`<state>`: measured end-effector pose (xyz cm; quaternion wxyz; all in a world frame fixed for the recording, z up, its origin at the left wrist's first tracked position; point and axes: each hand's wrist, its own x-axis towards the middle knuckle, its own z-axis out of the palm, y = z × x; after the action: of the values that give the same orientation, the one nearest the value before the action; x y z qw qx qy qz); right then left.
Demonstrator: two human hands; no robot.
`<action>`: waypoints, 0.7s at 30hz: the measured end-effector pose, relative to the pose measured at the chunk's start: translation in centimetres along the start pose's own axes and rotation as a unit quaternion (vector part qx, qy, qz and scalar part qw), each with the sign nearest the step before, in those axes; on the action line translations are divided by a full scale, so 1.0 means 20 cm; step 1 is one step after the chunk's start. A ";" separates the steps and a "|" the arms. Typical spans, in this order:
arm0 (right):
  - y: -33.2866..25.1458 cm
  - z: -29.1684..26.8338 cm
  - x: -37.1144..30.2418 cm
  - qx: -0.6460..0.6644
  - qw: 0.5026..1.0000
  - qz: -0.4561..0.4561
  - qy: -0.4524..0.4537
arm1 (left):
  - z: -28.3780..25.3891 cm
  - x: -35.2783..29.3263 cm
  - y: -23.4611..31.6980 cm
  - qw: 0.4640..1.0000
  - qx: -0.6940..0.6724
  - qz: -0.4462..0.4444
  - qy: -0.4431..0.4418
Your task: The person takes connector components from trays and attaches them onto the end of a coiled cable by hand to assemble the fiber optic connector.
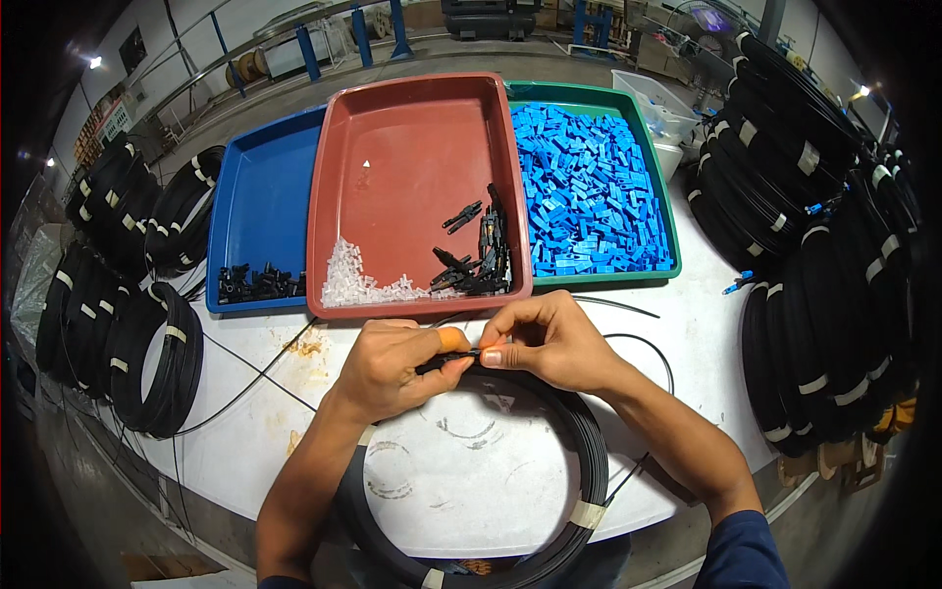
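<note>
My left hand (pixel 397 365), with an orange band around one finger, pinches a slim black cable connector (pixel 432 364). The fingertips of my right hand (pixel 551 346) are closed at the connector's other end; the fingers hide most of it. Below both hands lies a black cable coil (pixel 592 447), wrapped with pale tape and overhanging the table's near edge. Just beyond the hands, a red tray (pixel 412 147) holds small white clear pieces (pixel 355 280) at its near left and black connector parts (pixel 491 240) at its near right.
Left of the red tray, a blue tray (pixel 260 187) contains small black parts (pixel 257 284). A green tray (pixel 655 177) on the right is filled with blue clips (pixel 589 196). Taped cable coils (pixel 157 358) stand at left, and more coils (pixel 819 334) are piled at right on the white table (pixel 687 324).
</note>
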<state>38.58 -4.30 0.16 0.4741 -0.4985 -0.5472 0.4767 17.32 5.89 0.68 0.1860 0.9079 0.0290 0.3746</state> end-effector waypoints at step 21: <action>0.04 0.06 -0.02 -0.290 0.830 -0.455 0.143 | 0.00 -0.01 0.03 0.982 -0.139 -0.117 0.053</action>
<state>37.45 -4.81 -0.69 0.5439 -0.3704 -0.7513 -0.0501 17.17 5.36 0.72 0.3509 0.8425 0.0922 0.3982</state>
